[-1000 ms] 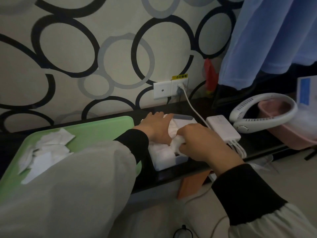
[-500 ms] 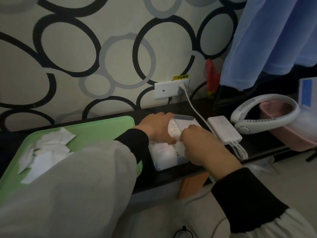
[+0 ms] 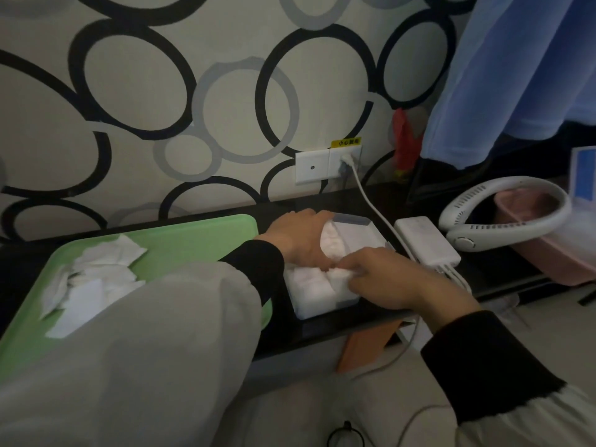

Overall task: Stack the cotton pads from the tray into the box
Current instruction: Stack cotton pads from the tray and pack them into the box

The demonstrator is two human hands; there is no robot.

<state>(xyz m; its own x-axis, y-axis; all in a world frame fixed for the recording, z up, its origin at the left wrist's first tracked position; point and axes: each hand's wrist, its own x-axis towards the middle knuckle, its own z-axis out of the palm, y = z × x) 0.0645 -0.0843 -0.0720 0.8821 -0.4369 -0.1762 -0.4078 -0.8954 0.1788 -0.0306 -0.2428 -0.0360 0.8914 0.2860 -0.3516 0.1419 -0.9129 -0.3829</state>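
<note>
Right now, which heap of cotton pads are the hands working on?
The box heap, in the clear box right of the green tray: left hand and right hand both grip it. The tray heap lies untouched.

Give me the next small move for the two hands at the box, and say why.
Probably press the pads in the box down flat, then let go. The left hand and the right hand both grip them inside the box, and they look bunched rather than level. More loose pads lie on the green tray.
</note>
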